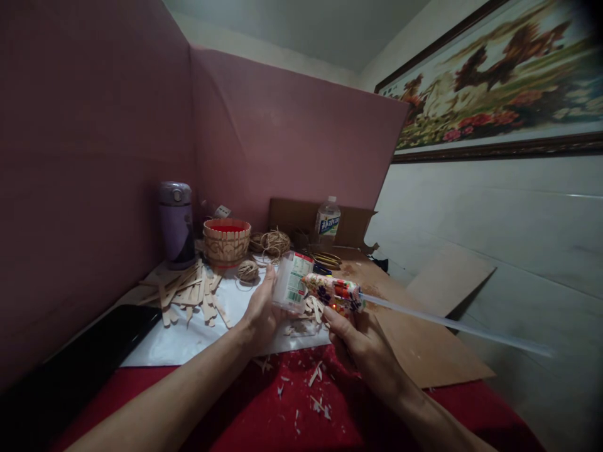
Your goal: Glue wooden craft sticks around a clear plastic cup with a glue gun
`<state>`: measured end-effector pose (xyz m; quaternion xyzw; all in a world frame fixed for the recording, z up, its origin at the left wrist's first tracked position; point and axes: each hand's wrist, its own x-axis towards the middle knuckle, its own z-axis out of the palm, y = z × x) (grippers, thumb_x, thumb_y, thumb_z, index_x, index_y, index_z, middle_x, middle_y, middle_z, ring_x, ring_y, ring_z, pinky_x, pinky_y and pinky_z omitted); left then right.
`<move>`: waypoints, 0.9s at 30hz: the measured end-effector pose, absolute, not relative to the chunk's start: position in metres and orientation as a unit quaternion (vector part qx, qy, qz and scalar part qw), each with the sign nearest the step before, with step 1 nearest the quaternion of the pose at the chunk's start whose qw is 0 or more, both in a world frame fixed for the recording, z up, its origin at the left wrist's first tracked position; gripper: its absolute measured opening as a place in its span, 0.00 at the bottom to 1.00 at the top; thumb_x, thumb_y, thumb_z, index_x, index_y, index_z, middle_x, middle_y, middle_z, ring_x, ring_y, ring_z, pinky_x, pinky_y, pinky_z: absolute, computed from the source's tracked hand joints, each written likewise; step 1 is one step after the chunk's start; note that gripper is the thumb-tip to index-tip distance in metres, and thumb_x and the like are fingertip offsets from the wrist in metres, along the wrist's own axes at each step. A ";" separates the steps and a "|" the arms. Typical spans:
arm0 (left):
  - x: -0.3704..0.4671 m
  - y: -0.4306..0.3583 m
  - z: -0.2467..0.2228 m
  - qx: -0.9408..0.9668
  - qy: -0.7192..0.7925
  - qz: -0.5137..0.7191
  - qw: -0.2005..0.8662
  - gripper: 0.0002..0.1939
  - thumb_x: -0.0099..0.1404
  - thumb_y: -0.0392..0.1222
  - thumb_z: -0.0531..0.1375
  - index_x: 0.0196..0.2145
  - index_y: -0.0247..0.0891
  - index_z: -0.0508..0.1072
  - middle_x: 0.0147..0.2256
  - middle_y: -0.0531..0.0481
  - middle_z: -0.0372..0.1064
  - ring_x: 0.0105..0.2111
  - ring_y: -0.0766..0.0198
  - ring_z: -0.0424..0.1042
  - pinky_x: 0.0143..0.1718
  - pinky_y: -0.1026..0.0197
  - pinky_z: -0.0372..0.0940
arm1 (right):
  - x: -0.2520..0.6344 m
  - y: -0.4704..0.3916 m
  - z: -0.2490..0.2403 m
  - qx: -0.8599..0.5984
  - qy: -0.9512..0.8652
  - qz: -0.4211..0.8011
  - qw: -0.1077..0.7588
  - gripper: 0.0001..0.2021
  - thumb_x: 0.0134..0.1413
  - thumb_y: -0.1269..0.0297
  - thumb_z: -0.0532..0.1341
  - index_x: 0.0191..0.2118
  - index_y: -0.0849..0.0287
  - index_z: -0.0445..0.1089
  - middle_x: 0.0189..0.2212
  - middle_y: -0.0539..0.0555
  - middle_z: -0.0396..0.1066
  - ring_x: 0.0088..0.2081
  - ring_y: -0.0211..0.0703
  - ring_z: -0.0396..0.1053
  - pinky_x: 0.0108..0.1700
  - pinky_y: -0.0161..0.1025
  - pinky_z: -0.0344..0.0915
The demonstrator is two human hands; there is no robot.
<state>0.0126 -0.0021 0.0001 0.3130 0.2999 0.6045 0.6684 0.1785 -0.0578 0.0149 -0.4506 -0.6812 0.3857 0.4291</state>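
My left hand (264, 309) is closed around a clear plastic container (288, 282) with a red, white and green label, held tilted above the table. In my right hand (354, 336) is a hot glue gun (332, 290) with a floral pattern and a small lit red light. Its nozzle points left and is at the label side of the container; whether it touches, I cannot tell. A long translucent glue stick (452, 323) sticks out of the gun's back to the right. Loose wooden sticks (196, 292) lie left of my left hand.
Behind the sticks stand a purple flask (176, 226) and a stick-covered basket (227, 243) with a red inside. Twine balls (276, 242), scissors (326, 260) and a plastic bottle (328, 221) are at the back. Cardboard (414, 339) lies right; wood scraps (316, 375) dot the red cloth.
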 end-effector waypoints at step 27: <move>0.013 0.001 0.000 0.298 0.307 0.601 0.675 0.28 0.68 0.59 0.47 0.45 0.31 0.72 0.32 0.39 0.75 0.26 0.57 0.73 0.27 0.56 0.69 | 0.178 -0.068 0.012 -0.441 -0.675 0.404 0.432 0.24 0.58 0.48 0.57 0.17 0.58 0.65 0.10 0.45 0.52 0.16 0.34 0.51 0.20 0.34 0.50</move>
